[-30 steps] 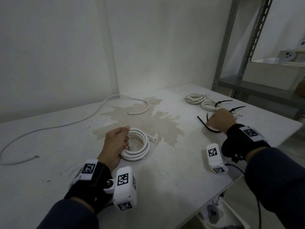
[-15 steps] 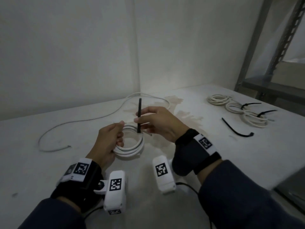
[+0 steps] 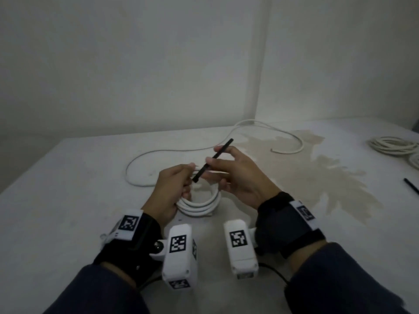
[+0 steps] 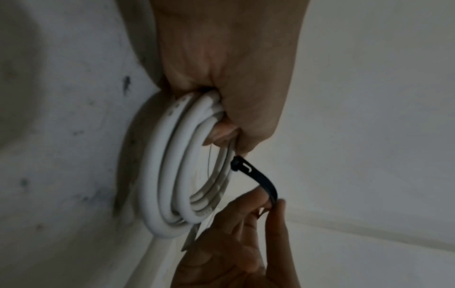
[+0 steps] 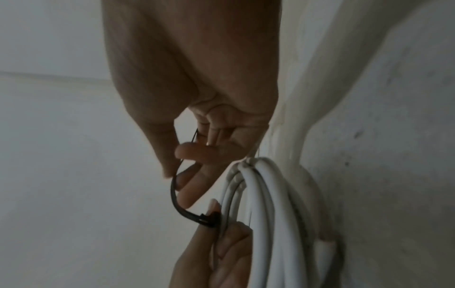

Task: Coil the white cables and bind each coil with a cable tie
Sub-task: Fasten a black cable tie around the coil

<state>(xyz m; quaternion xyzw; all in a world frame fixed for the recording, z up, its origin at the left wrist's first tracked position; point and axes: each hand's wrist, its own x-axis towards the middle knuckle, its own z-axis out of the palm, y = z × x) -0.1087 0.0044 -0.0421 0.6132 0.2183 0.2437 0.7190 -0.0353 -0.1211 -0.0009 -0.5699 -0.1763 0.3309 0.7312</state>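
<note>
A white cable coil lies in front of me on the white table. My left hand grips its left side, fingers curled round the strands. My right hand pinches a black cable tie between thumb and fingers, just above the coil. The tie slants up to the right, and its head end sits at my left fingertips beside the coil.
A loose uncoiled white cable snakes across the table behind my hands. Other white coils lie at the right edge, and a spare black tie lies near them. A brown stain spreads right of centre. Walls close the back.
My right hand took a black tie from the right side and carried it over to the coil. The tie has tilted from upright to slanting, its head now at my left fingers.
</note>
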